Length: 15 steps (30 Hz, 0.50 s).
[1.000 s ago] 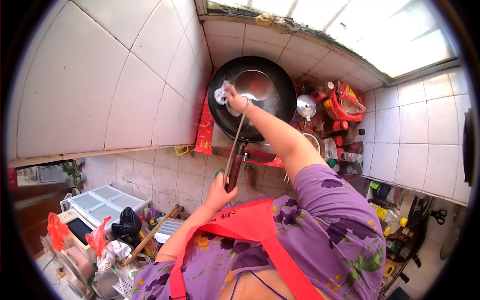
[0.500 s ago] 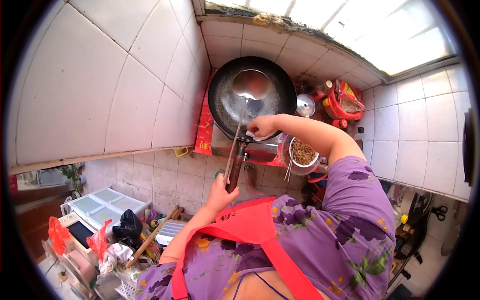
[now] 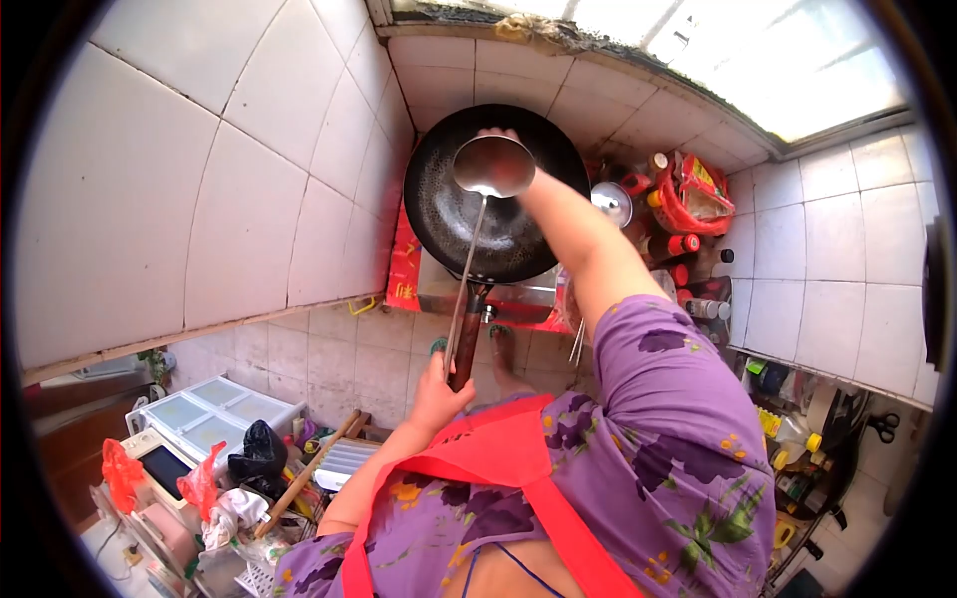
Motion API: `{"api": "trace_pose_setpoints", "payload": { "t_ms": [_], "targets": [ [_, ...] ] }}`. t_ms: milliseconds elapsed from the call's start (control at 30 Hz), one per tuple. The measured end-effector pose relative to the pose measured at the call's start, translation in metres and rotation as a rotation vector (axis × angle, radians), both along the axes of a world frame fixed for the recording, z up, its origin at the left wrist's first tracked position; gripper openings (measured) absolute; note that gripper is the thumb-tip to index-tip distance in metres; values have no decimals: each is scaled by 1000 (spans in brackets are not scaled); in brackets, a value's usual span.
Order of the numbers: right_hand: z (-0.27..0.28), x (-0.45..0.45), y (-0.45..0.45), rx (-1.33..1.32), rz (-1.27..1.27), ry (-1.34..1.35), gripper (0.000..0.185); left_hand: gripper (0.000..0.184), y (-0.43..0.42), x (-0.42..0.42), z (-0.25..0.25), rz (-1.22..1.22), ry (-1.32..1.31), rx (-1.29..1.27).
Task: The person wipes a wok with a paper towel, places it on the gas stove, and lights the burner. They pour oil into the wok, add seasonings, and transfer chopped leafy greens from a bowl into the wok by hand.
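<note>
A black wok [image 3: 429, 199] sits on the stove, its dark wooden handle [image 3: 469, 334] pointing toward me. My left hand [image 3: 441, 397] is closed around the long stem of a metal ladle [image 3: 495, 167], right against the wok handle. The ladle's bowl is raised over the wok. Deep in the wok, by its far wall, is my right hand [image 3: 510, 140], partly covered by the ladle bowl. Its fingertips are hidden. The white cloth it held half a second ago does not show anywhere now, so it seems to be under that hand.
Right of the wok are a small metal bowl [image 3: 611, 202], red-capped bottles [image 3: 682, 244] and a red basket [image 3: 698, 204]. Tiled wall [image 3: 349, 130] closes in on the left. A white drawer unit [image 3: 214, 414] and bagged clutter stand lower left.
My right hand has gone from the wok's near rim to its far inner wall. My right forearm now covers the bowl of minced food. The left hand and ladle have barely moved.
</note>
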State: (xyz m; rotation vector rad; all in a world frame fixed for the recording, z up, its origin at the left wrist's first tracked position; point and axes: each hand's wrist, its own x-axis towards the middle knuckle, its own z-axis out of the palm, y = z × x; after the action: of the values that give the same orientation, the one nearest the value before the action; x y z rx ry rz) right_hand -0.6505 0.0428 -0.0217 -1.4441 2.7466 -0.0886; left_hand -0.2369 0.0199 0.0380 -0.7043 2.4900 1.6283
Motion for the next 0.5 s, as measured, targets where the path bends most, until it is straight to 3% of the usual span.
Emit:
{"api": "trace_pose_setpoints", "payload": {
  "t_ms": [33,100,167,233,367,500],
  "targets": [
    [-21,-20,14,-4,0,77,37,40,0,0,0,-1,-1,2],
    [-36,-18,38,-35,-30,100,36,40,3,0,2,47,27,49],
    [-32,12,58,168,-191,10,30,39,2,-2,5,41,7,68],
    [-36,41,63,330,-185,-140,32,39,3,-4,6,37,-6,79],
    [-1,105,58,255,-201,-397,41,39,2,-3,3,29,-1,32],
    [10,135,48,267,-69,-619,37,39,1,-4,3,19,-22,39]
  ]
}}
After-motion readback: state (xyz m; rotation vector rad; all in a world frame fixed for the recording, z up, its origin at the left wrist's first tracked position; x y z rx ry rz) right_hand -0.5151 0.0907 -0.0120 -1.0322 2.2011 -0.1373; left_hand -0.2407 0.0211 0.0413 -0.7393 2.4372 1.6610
